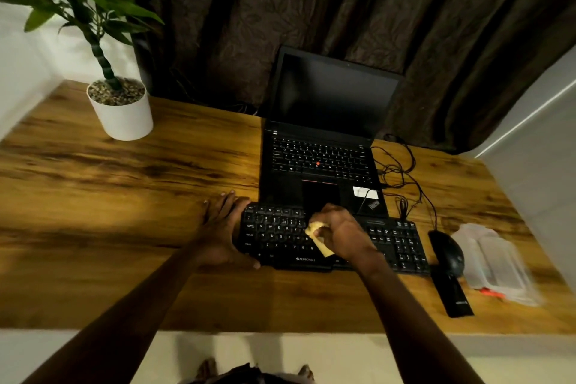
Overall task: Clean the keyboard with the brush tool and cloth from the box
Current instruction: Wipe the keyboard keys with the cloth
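A black keyboard [389, 240] lies on the wooden desk [124, 196] in front of a laptop. My right hand [341, 232] grips a yellow cloth [318, 237] and holds it down on the keys near the keyboard's middle. My left hand [223, 227] rests flat against the keyboard's left end, fingers straight on the desk and thumb along the front edge. A clear plastic box [495, 262] lies at the right of the desk. A black brush tool [453, 296] lies on the desk between the mouse and the box.
An open black laptop [321, 146] stands behind the keyboard with its screen dark. A black mouse [447, 252] sits right of the keyboard, with tangled cables [402, 174] behind it. A white potted plant [120, 109] stands at the back left. Dark curtains hang behind the desk.
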`<state>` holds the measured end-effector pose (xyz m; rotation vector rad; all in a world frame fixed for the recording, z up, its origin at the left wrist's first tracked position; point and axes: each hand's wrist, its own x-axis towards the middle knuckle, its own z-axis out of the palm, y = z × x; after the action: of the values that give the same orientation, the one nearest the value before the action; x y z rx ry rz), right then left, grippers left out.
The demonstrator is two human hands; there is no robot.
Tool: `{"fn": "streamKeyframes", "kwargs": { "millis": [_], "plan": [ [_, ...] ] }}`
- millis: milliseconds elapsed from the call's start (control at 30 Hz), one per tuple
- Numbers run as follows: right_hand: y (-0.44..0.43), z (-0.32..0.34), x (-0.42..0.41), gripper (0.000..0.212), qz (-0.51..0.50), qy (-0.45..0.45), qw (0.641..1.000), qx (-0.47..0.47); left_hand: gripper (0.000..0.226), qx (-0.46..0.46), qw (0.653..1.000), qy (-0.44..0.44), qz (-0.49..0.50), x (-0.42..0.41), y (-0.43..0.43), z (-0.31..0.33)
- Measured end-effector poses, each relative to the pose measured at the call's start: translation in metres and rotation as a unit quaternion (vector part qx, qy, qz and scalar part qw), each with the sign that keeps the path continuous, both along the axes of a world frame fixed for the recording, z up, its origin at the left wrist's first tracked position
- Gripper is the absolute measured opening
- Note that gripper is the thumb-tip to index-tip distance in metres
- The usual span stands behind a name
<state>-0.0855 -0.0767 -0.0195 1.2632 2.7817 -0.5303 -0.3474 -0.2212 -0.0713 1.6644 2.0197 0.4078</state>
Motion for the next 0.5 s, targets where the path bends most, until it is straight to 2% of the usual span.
{"fn": "streamKeyframes", "kwargs": {
  "millis": [167, 367, 500],
  "plan": [
    [0.012, -0.006, 0.035, 0.037, -0.102, -0.025, 0.995, -0.002, 0.147, -0.002, 1.0, 0.002, 0.003, 0.001, -0.001, 0.0],
    [0.004, -0.003, 0.011, 0.033, -0.047, -0.029, 0.998, 0.011, 0.15, -0.005, 1.0, -0.008, 0.004, 0.001, 0.0, 0.001],
    [0.008, 0.004, 0.042, 0.041, -0.111, -0.045, 0.993, 0.001, 0.147, -0.001, 1.0, -0.016, 0.002, 0.001, 0.0, 0.001]
  ]
}}
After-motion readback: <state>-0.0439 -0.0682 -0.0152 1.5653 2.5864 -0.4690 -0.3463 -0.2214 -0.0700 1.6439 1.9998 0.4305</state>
